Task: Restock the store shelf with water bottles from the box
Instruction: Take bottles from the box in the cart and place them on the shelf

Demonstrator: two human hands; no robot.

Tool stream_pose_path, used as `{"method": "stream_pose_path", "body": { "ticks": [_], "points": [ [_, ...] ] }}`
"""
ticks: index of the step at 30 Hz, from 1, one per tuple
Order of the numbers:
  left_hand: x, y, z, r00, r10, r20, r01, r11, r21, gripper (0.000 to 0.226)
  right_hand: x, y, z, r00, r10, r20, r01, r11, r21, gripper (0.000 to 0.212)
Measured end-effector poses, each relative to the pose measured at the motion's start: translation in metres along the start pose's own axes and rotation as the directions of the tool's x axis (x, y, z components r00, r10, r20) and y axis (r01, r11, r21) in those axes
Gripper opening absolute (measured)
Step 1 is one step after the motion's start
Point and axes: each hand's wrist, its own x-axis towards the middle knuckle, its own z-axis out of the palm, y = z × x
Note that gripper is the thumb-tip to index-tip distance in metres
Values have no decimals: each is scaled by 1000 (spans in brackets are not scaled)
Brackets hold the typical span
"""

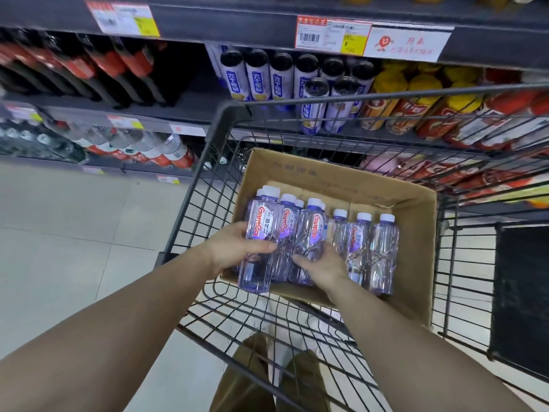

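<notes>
An open brown cardboard box (pixel 416 233) sits in the basket of a black wire shopping trolley (pixel 190 209), drawn up in front of dark store shelving (pixel 190 111). Inside the box stand small clear plastic water bottles with a violet tint, white screw caps and labels carrying red lettering. Each bottle is waisted near the middle, where the plastic is ribbed. Their long axes run roughly upright, caps pointing up and away towards the shelving.

The left hand (pixel 237 248) is wrapped around the leftmost water bottle (pixel 258 245), fingers across its middle below the label; the base of this bottle shows in front of the box's near edge. The right hand (pixel 318 263) is closed on the lower body of a neighbouring water bottle (pixel 310 233) in the same cluster, thumb across the front. Three more water bottles (pixel 383 251) stand in a row just to the right, untouched.

On the shelving behind, white bottles with black caps (pixel 258 75) stand beside yellow-capped bottles (pixel 386 96), with dark cola-type bottles (pixel 89 69) at left. Price tags (pixel 332 35) hang on the shelf edges.
</notes>
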Motion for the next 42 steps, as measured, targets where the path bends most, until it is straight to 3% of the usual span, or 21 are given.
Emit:
{"method": "stream_pose_path", "body": {
  "ticks": [4,8,13,16,20,24,26,29,30,32,34,35,37,40,42],
  "points": [
    [-3,-3,-3,999,22,-45,-23,999,-23,49,7,-2,1,999,-5,-34,5,1000,20,91],
    [-19,5,-2,995,60,-79,-70,988,-137,40,-14,-10,-9,995,-87,-43,88,996,27,85],
    [-65,26,-8,980,142,-136,-170,959,-228,88,-81,-61,-34,957,-290,16,289,956,46,70],
    [-113,49,-25,955,218,-200,-269,921,-282,86,-133,-118,-50,904,-413,106,412,911,33,55],
    [-208,85,-70,883,339,-324,-438,842,-314,61,-215,-203,-48,761,-595,258,610,792,28,35],
    [-312,100,-144,758,457,-465,-611,748,-261,40,-298,-291,-4,552,-753,360,796,603,41,41],
    [-366,96,-192,692,496,-525,-670,712,-211,46,-338,-339,34,378,-811,446,890,452,67,47],
    [-448,75,-266,581,547,-603,-745,655,-125,70,-407,-403,106,163,-857,489,966,239,96,76],
    [-477,62,-292,558,549,-622,-745,661,-85,72,-431,-418,135,97,-866,491,978,174,112,76],
    [-531,33,-346,508,543,-669,-753,657,-39,73,-477,-443,194,0,-844,537,992,68,107,55],
    [-594,-15,-444,469,550,-691,-742,670,30,88,-534,-482,289,-45,-840,541,972,88,217,35],
    [-609,-20,-468,445,556,-702,-750,660,46,99,-551,-494,302,-32,-829,559,970,108,216,31],
    [-637,-21,-496,409,546,-731,-723,683,106,108,-567,-522,324,-26,-827,562,964,127,233,36],
    [-664,-20,-533,351,567,-745,-774,624,110,79,-597,-559,355,-20,-854,520,975,99,200,42],
    [-683,-26,-574,315,567,-761,-788,604,123,78,-618,-584,387,-38,-861,506,972,86,219,24]
  ]
}}
